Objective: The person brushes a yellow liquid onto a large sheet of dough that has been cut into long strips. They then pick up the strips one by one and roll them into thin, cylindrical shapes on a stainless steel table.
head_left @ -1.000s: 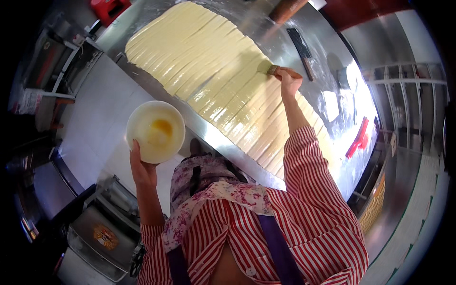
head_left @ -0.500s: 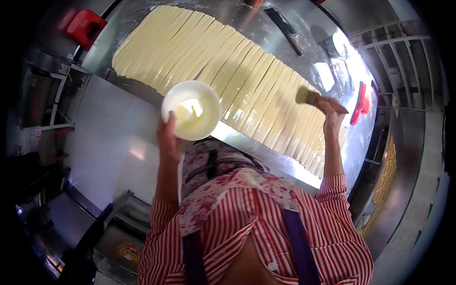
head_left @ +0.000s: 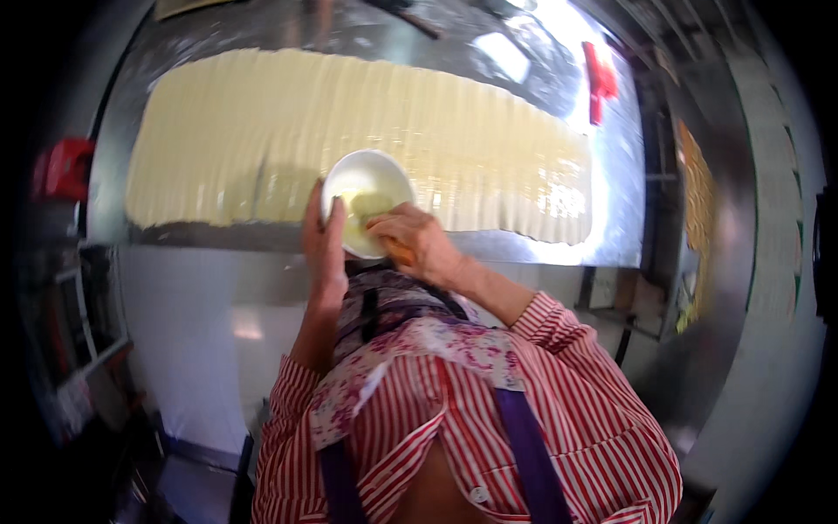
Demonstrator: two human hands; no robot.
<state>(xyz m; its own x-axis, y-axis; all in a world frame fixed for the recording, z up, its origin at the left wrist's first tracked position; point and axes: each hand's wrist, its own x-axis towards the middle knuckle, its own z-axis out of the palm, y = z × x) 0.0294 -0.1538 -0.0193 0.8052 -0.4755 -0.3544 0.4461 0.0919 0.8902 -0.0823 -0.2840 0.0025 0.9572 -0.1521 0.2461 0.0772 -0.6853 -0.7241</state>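
My left hand [head_left: 325,253] grips the side of a white bowl [head_left: 388,170], its thumb over the rim. Pale yellow liquid lies inside. My right hand [head_left: 425,247] is closed around the orange-brown handle of a brush [head_left: 399,253]. The brush's bristles are down in the bowl, in the liquid. Beyond and beneath the bowl, a wide sheet of pale dough [head_left: 349,100], cut into many side-by-side strips, lies on a metal table [head_left: 615,201]. Its surface looks glossy, most of all on the right.
A red tool [head_left: 601,83] rests at the table's far right. A dark-handled knife [head_left: 410,19] lies along the far side. At the left edge stands a red device [head_left: 65,170]. Golden pieces [head_left: 698,196] fill a tray beyond the table's right end.
My right hand has brought the brush from above the dough's right part leftward into the bowl. My left hand still holds the bowl. The whole view has turned and shifted.
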